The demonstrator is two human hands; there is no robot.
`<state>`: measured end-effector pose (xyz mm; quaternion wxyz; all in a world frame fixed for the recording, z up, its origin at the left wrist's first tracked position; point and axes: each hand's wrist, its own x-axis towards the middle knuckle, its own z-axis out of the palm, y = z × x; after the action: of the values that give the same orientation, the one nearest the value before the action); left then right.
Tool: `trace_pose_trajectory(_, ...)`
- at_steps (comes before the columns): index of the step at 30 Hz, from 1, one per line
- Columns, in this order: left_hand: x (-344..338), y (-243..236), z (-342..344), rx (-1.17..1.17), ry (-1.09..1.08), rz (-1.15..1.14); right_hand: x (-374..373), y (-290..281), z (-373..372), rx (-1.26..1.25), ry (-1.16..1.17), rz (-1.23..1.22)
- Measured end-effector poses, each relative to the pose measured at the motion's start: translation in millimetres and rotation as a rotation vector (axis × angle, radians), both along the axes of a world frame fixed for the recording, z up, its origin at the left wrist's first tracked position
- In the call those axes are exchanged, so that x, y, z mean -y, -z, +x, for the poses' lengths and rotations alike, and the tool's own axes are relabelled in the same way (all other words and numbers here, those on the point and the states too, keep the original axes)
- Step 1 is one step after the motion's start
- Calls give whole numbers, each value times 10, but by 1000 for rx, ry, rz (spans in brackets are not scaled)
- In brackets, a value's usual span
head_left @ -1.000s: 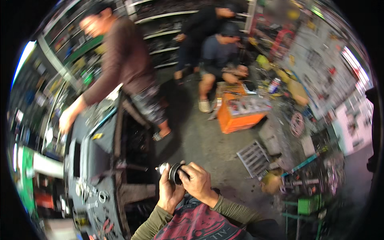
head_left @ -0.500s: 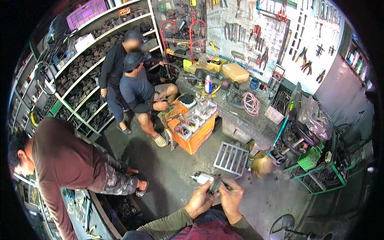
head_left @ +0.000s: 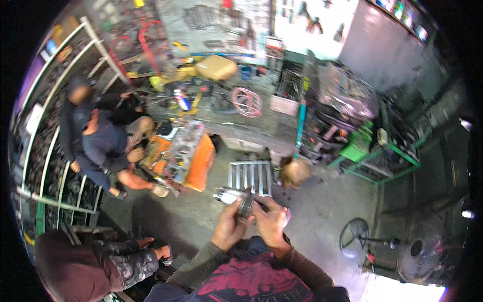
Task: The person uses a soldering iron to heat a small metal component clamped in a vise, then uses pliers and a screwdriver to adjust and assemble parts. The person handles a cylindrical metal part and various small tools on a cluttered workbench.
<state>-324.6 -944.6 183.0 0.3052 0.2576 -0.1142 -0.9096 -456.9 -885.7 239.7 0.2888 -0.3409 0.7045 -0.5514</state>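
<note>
A silver, cylindrical machine part (head_left: 232, 196) with a dark, ribbed end is held up in front of my chest, its bright end pointing left. My left hand (head_left: 229, 225) is closed round it from below, thumb along its side. On the dark end, my right hand (head_left: 270, 220) presses with bent fingers. Blur and the fingers hide the detail where both hands meet it. Beyond the part, a slatted metal stand (head_left: 250, 173) rests on the floor.
An orange cabinet with a parts tray (head_left: 199, 163) stands ahead left beside a seated person (head_left: 104, 146). Another stands behind; a third (head_left: 75, 267) is at lower left. A cluttered workbench (head_left: 226, 121) runs across the back. A broom (head_left: 296, 172) and a fan (head_left: 420, 249) are to the right.
My view has swung to the right, so the bench and people sit further left. Both hands still hold the part at chest height.
</note>
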Motion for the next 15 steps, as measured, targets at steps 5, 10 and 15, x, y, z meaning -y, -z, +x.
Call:
trace_pose_trajectory(5, 48, -262, -923, 14, -130, -115, 76, 356, -903, 283, -170, 78)
trace_pose_trajectory(10, -12, -73, -1342, 141, -173, -45, 289, 337, -1509, 629, -175, 130)
trace_pose_trajectory(15, 297, -428, -1750, 190, -207, -140, 589, 205, -1826, 672, -226, 22)
